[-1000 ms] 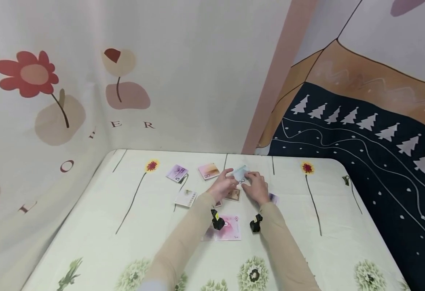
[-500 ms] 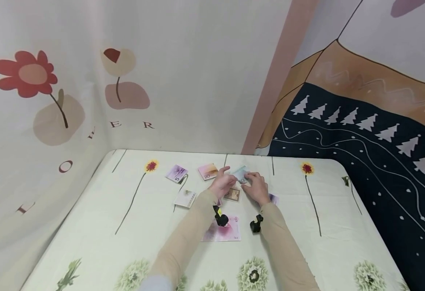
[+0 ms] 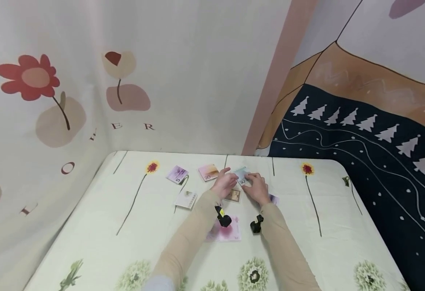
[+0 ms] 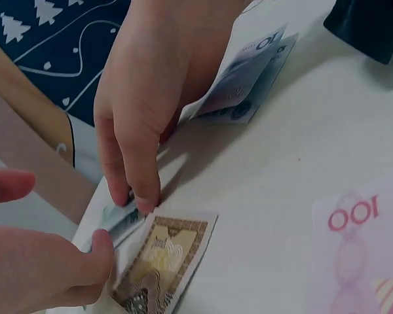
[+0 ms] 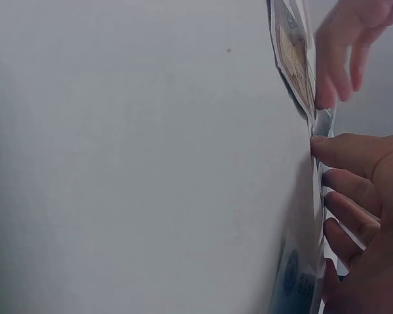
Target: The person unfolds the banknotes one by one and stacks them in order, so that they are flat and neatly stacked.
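Note:
A teal 50 banknote (image 3: 242, 174) lies near the far side of the table between the two hands. My left hand (image 3: 224, 184) is at its left edge, one finger raised and the others bent, pinching the note's edge. On the other side my right hand (image 3: 256, 188) holds the note's right edge with thumb and fingertips. In the left wrist view, the right hand's fingers (image 4: 141, 190) come down on the note, close to the left thumb. Just in front of it lies a small brown note (image 4: 164, 261), also seen edge-on in the right wrist view.
A purple 5 note (image 3: 177, 174), an orange 20 note (image 3: 208, 172) and a pale note (image 3: 186, 199) lie to the left. Pink 100 notes (image 3: 230, 231) lie nearer the front. A folded bluish 10 note (image 4: 245, 82) stands partly up beside the right hand.
My left hand drew slightly back from the 50 note, then came in again at its lower left edge. The right hand stays in place, and the other notes have not moved.

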`<action>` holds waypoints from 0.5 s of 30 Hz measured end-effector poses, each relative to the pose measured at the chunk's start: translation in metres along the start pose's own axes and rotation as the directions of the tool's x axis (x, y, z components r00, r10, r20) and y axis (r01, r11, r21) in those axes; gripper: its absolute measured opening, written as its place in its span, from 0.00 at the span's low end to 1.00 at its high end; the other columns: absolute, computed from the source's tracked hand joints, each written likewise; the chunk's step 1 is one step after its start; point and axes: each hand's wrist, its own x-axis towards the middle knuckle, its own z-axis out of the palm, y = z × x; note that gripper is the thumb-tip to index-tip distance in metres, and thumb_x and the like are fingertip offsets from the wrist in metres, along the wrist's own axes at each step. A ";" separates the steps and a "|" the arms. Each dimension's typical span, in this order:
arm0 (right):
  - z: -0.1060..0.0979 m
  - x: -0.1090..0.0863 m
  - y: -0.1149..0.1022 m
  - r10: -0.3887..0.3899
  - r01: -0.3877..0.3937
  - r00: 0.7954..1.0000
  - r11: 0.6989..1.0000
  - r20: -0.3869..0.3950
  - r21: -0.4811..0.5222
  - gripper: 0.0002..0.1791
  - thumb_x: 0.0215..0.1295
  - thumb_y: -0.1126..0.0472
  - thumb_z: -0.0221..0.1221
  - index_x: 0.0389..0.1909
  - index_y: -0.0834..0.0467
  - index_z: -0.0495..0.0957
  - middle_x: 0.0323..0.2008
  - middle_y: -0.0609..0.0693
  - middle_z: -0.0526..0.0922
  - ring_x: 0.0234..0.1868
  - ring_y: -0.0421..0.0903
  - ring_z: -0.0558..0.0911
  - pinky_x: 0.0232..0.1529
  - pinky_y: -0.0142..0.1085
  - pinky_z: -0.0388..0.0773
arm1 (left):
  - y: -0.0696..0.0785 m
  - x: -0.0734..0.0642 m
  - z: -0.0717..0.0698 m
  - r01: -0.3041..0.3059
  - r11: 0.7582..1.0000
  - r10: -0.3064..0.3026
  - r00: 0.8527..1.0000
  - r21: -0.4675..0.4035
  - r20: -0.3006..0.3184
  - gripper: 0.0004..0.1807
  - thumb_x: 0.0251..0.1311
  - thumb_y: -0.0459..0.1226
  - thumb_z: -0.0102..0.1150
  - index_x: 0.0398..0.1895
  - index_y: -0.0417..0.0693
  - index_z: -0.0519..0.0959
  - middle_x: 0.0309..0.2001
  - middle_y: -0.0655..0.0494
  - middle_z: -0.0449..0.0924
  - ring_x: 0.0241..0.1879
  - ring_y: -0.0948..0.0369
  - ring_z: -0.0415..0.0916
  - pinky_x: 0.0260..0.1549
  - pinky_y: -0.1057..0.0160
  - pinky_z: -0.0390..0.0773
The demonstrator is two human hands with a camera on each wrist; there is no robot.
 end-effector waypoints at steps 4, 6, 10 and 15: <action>0.002 -0.001 0.002 -0.004 0.004 1.000 1.000 -0.004 0.008 0.26 0.60 0.60 0.65 0.59 0.65 0.75 0.59 0.60 0.70 0.61 0.60 0.66 0.60 0.57 0.60 | -0.004 0.004 -0.006 0.010 1.000 -0.010 1.000 -0.010 0.000 0.41 0.55 0.20 0.49 0.74 0.39 0.49 0.71 0.34 0.46 0.70 0.44 0.49 0.68 0.52 0.54; 0.002 -0.002 0.003 -0.005 0.005 1.000 1.000 -0.002 0.010 0.26 0.60 0.60 0.65 0.59 0.65 0.75 0.59 0.60 0.70 0.61 0.60 0.65 0.60 0.57 0.59 | -0.006 0.005 -0.007 0.002 1.000 -0.002 1.000 -0.009 0.011 0.40 0.55 0.20 0.49 0.73 0.38 0.50 0.70 0.34 0.48 0.69 0.45 0.52 0.67 0.52 0.55; 0.000 -0.003 0.001 0.000 0.000 1.000 0.999 -0.006 0.038 0.27 0.60 0.58 0.64 0.59 0.65 0.75 0.59 0.60 0.70 0.61 0.60 0.65 0.60 0.57 0.58 | -0.009 0.008 -0.008 -0.032 0.999 0.033 0.998 -0.010 0.044 0.36 0.58 0.20 0.47 0.71 0.35 0.53 0.62 0.35 0.59 0.58 0.51 0.65 0.63 0.55 0.64; 0.000 -0.003 -0.001 0.000 0.001 1.000 0.999 -0.010 0.036 0.27 0.64 0.52 0.61 0.58 0.65 0.75 0.60 0.60 0.70 0.61 0.60 0.65 0.60 0.57 0.58 | -0.013 0.012 -0.009 -0.073 0.997 0.073 0.996 0.002 0.047 0.31 0.59 0.17 0.43 0.68 0.33 0.58 0.56 0.35 0.68 0.44 0.57 0.71 0.56 0.59 0.71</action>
